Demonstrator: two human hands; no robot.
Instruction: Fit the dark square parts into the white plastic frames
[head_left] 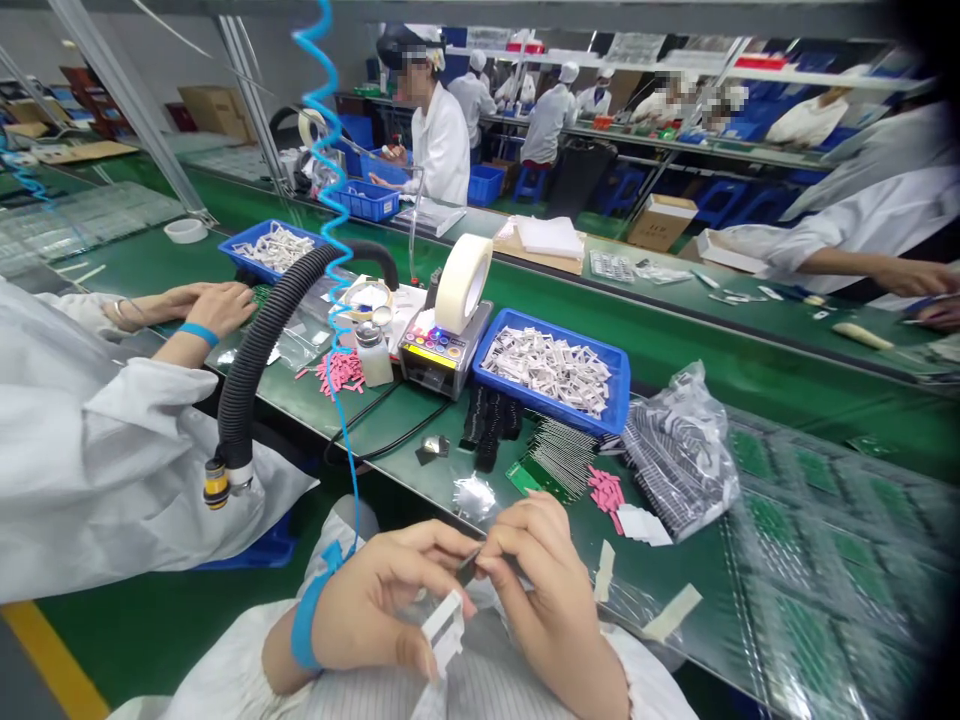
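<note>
My left hand [367, 610], with a blue wrist strap [307, 620], grips a small white plastic frame [445, 632] between thumb and fingers. My right hand [536, 580] is closed in a pinch on a thin dark strip [469, 562], whose kind I cannot make out. The strip's other end meets the fingertips of my left hand. Both hands are over my lap, at the table's front edge. Just beyond them lie a green circuit board [531, 482], a row of thin metal pins [562, 455] and a pile of pink pieces [606, 492].
A blue bin [624, 375] holds many white plastic parts. Beside it are a tape roll [466, 283] on a grey device [442, 360] and a plastic bag [686, 450]. A black hose [244, 370] and coiled blue cord [330, 180] hang left, near a co-worker's hands [214, 305].
</note>
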